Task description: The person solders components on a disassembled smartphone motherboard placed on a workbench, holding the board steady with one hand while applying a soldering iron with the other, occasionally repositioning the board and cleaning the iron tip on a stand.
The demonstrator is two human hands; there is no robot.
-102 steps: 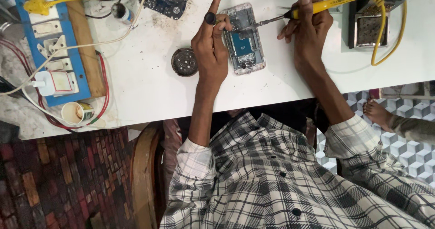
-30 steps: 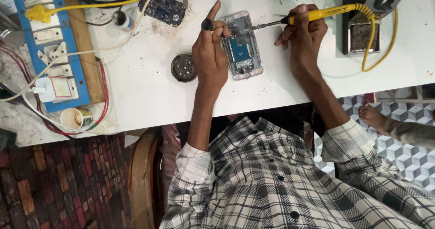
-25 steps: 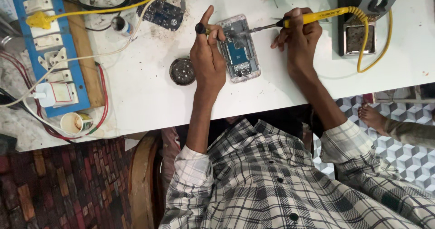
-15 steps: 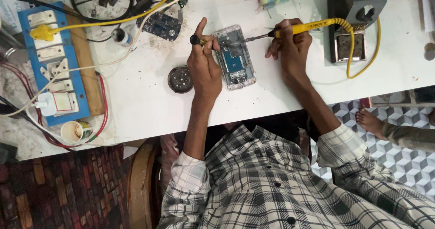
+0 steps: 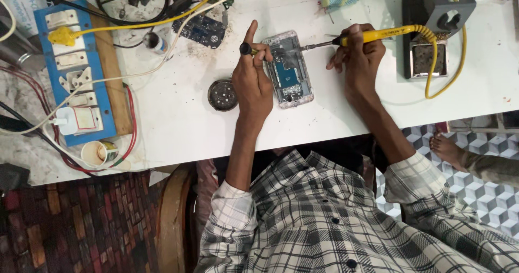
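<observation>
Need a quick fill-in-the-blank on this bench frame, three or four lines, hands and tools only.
1. The right hand holds a soldering iron whose handle is ____ in colour.
2. The left hand rests beside the opened ____, which lies on the white table.
3. The small round tin lies to the ____ of the left hand in the picture.
4. The iron's cord runs to the dark ____ at the top right.

Missing words: yellow; phone; left; stand
</observation>
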